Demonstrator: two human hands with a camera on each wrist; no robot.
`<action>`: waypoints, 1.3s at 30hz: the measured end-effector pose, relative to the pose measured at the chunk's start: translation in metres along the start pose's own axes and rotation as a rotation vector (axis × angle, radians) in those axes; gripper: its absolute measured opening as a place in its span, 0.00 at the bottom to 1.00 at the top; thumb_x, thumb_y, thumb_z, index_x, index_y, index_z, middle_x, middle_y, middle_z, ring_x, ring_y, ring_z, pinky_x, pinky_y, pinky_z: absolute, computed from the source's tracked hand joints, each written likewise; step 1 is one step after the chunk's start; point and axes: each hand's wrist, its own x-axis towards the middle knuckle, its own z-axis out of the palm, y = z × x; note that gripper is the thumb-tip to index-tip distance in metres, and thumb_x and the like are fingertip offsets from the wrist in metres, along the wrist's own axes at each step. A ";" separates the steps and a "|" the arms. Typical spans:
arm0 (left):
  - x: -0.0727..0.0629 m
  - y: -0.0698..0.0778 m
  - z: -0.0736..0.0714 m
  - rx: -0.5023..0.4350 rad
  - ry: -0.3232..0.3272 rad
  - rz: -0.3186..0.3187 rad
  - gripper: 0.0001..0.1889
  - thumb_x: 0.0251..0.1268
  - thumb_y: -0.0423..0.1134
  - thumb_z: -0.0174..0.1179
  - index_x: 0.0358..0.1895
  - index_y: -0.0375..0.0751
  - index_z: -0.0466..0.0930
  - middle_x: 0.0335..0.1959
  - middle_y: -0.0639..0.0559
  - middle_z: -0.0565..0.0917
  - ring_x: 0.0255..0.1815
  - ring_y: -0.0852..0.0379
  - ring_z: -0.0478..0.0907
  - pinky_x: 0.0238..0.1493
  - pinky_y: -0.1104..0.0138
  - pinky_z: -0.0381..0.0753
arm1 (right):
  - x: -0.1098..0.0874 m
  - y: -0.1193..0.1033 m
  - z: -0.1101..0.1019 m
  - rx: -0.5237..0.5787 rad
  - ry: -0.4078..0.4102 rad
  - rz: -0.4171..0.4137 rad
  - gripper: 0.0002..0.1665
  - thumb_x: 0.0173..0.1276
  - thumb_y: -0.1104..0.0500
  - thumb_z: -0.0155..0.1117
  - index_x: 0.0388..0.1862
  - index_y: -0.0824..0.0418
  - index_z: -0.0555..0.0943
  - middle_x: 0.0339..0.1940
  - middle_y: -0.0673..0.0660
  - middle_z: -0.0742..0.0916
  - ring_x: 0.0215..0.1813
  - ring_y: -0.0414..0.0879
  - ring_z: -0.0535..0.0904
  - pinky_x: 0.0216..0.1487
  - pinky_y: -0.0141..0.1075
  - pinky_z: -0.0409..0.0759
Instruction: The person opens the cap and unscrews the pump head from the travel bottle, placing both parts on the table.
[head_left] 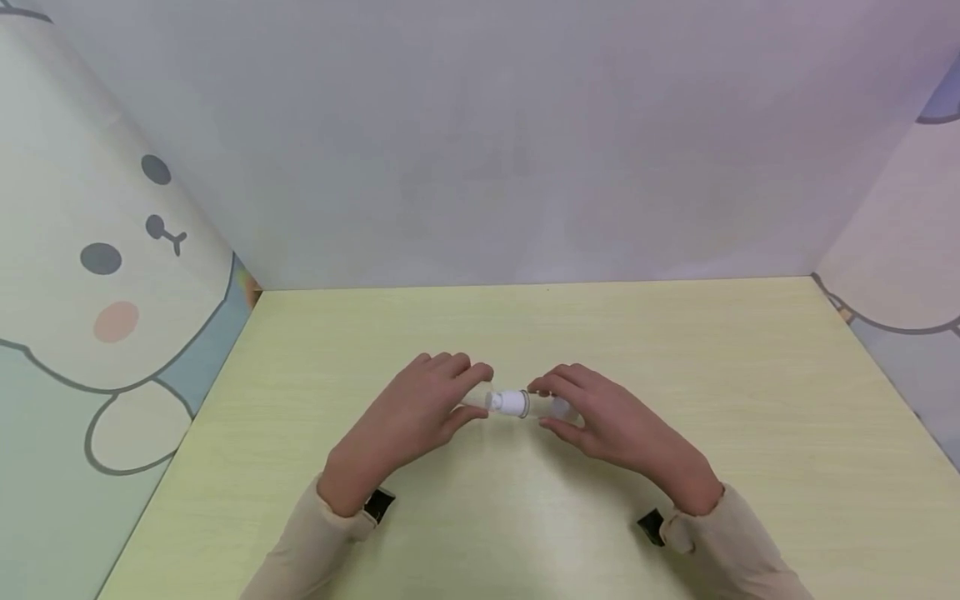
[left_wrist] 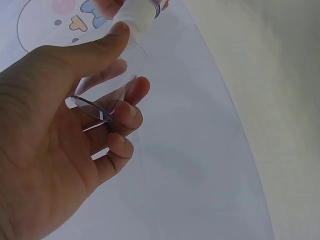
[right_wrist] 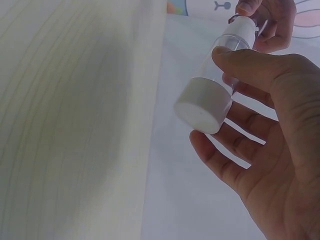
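Observation:
A small clear pump bottle with a white collar [head_left: 513, 403] lies sideways between the two hands, held above the table. My right hand [head_left: 603, 412] grips its clear body, thumb on one side and fingers on the other. The bottle's white base [right_wrist: 204, 105] faces the right wrist camera. A transparent cap [left_wrist: 134, 57] is held in my left hand [head_left: 423, 404], between thumb and fingers, at the bottle's white pump end. Whether the cap sits over the nozzle or just beside it, I cannot tell.
Both hands work over a pale wood-grain table [head_left: 525, 517]. A plain grey-white wall [head_left: 517, 150] stands behind it. Side panels with cartoon animal prints [head_left: 112, 275] flank the left and right. Dark wrist straps [head_left: 379, 504] show at the sleeve cuffs.

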 end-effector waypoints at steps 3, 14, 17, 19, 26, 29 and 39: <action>-0.001 -0.002 0.000 0.008 -0.003 -0.013 0.22 0.60 0.47 0.77 0.55 0.50 0.80 0.35 0.58 0.79 0.32 0.60 0.73 0.43 0.64 0.77 | 0.000 0.001 0.000 0.015 -0.006 0.005 0.24 0.65 0.55 0.79 0.58 0.55 0.82 0.50 0.51 0.86 0.47 0.43 0.81 0.48 0.38 0.84; -0.008 -0.013 0.004 0.040 -0.052 -0.078 0.20 0.60 0.46 0.77 0.54 0.50 0.81 0.33 0.58 0.77 0.31 0.60 0.71 0.44 0.64 0.77 | 0.000 -0.001 -0.003 0.033 -0.016 0.022 0.24 0.65 0.55 0.79 0.58 0.54 0.82 0.52 0.49 0.86 0.49 0.42 0.81 0.49 0.37 0.84; -0.010 -0.017 0.007 0.045 -0.068 -0.090 0.20 0.60 0.46 0.77 0.53 0.50 0.82 0.33 0.57 0.78 0.32 0.59 0.72 0.44 0.63 0.77 | -0.001 -0.001 -0.004 0.032 -0.018 0.023 0.24 0.65 0.55 0.78 0.58 0.54 0.82 0.52 0.50 0.86 0.49 0.42 0.81 0.49 0.37 0.84; -0.012 -0.020 0.009 0.046 -0.080 -0.098 0.20 0.59 0.46 0.77 0.52 0.50 0.82 0.33 0.57 0.79 0.32 0.59 0.74 0.43 0.63 0.77 | -0.001 -0.001 -0.004 0.031 -0.017 0.022 0.23 0.65 0.55 0.78 0.58 0.54 0.83 0.52 0.50 0.87 0.49 0.43 0.81 0.49 0.38 0.84; -0.017 -0.030 0.018 0.089 -0.135 -0.129 0.19 0.58 0.47 0.78 0.50 0.49 0.83 0.33 0.56 0.81 0.33 0.56 0.76 0.40 0.64 0.73 | -0.001 -0.003 -0.005 0.023 -0.012 0.012 0.23 0.65 0.56 0.78 0.57 0.54 0.83 0.51 0.50 0.87 0.48 0.43 0.81 0.48 0.37 0.84; -0.018 -0.033 0.021 0.129 -0.160 -0.149 0.19 0.58 0.49 0.77 0.49 0.49 0.83 0.33 0.56 0.81 0.32 0.56 0.77 0.40 0.64 0.70 | -0.001 -0.004 -0.007 0.018 -0.009 0.010 0.22 0.65 0.56 0.78 0.57 0.53 0.83 0.51 0.50 0.87 0.48 0.43 0.81 0.48 0.36 0.84; -0.024 -0.041 0.029 0.249 -0.178 -0.203 0.19 0.56 0.54 0.77 0.45 0.50 0.84 0.29 0.56 0.82 0.28 0.55 0.77 0.39 0.61 0.70 | -0.001 -0.006 -0.009 0.025 0.001 0.011 0.22 0.65 0.56 0.78 0.57 0.53 0.83 0.51 0.49 0.86 0.46 0.40 0.80 0.47 0.35 0.83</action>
